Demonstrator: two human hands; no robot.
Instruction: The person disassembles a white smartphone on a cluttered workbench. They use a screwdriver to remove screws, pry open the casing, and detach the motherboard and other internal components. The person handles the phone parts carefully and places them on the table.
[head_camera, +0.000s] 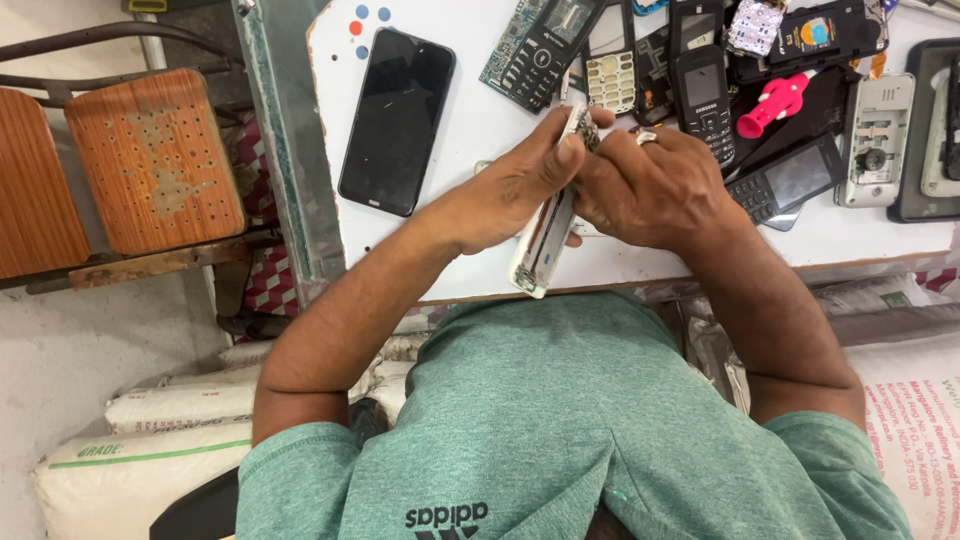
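Both hands had a tight grip on one thin white phone shell (541, 243), held on its edge just over the near side of the white bench (470, 130). Left hand (505, 195) wrapped round the shell from the side, with its thumb pressed up at the top end. Right hand (648, 188) closed over the other side, and a ring showed on one finger. I could not tell what the fingertips were doing between them.

That shell looked light and stiff, but thin, so I guessed it could crack or bend if squeezed hard. Its long side edges looked like the best place to hold it.

A big black phone (396, 120) lay flat on the bench, off to the left, well apart from the hands. Red and blue dots (366, 24) marked the bench corner above it. More old phones with buttons (703, 92) and loose parts were piled at the far side, next to a pink toy-like thing (774, 104). White sacks (150, 445) with green and red print sat on the floor under the bench. A brown chair (150, 160) stood at the left.
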